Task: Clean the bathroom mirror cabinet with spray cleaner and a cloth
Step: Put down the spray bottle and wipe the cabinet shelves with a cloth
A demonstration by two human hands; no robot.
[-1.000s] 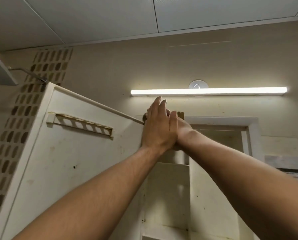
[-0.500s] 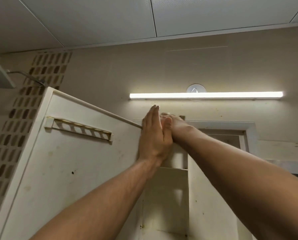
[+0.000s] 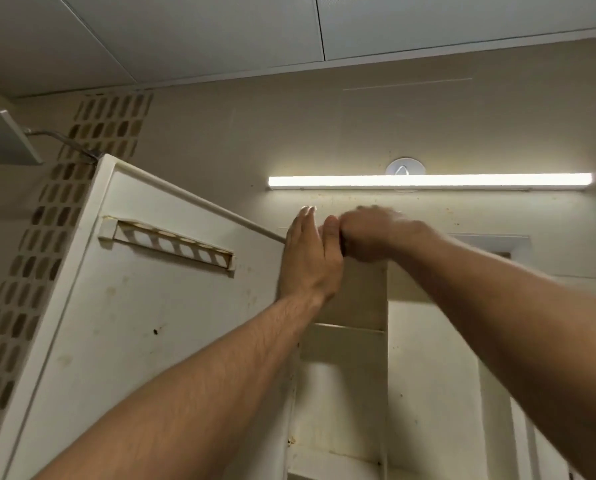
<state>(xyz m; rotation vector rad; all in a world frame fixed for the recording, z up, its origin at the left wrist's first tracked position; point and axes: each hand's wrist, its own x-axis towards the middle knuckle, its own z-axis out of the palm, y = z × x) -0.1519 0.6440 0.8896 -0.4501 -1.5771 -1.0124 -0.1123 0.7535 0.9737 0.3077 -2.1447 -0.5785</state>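
Observation:
I look up at the white mirror cabinet [image 3: 428, 375], whose door [image 3: 134, 323] is swung open to the left with its stained inner face towards me. My left hand [image 3: 307, 258] lies flat with fingers straight against the door's top corner by the hinge side. My right hand [image 3: 369, 237] is blurred, fingers curled down on the cabinet's top edge, just right of my left thumb. The cloth is hidden under that hand. No spray bottle is in view.
A lit strip light [image 3: 428, 180] runs along the wall just above my hands. A slotted holder [image 3: 172, 242] is fixed to the door's inner face. A square shower head [image 3: 2, 136] juts out at the upper left. A shelf [image 3: 345, 329] crosses the cabinet's narrow compartment.
My right hand has slid right along the cabinet's top edge, out from behind my left hand. The yellowish bit of cloth seen earlier beyond it no longer shows. My left hand stays on the door corner.

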